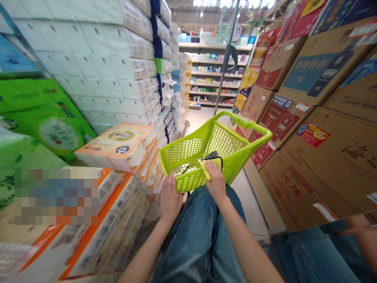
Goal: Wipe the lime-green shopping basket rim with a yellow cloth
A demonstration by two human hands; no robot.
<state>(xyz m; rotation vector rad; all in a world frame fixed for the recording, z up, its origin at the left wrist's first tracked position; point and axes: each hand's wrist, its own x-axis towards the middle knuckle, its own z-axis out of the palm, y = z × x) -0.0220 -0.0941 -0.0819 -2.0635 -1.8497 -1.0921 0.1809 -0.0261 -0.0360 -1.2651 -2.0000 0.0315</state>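
Both grips are being kept low at the near side of a lime-green plastic shopping basket (188, 155), which is being held above the person's blue jeans (200, 236). The left grip (171, 199) is being spread open, with its fingers (169, 188) being pressed flat against the basket's near outer wall. The right grip (215, 181) is being closed over a flat yellow-and-black item (220, 161) at the basket's near rim, with its fingers together and curled down on it. Exactly what the item is cannot be told. The basket's mesh walls are being topped by an arched handle (235, 120) that is being tilted toward the far right. To the left, tall stacks of white packaged tissue (126, 67) are being piled up, with orange-trimmed packs (113, 147) being stacked just beside the basket and green-wrapped packs (38, 114) being stacked farther left. To the right, brown cardboard cartons (332, 173) with red and blue printed panels are being stacked along the aisle, beside a strip of pale floor (250, 200). Far ahead, stocked store shelves (215, 74) are being seen beyond a slanted metal pole (226, 67).
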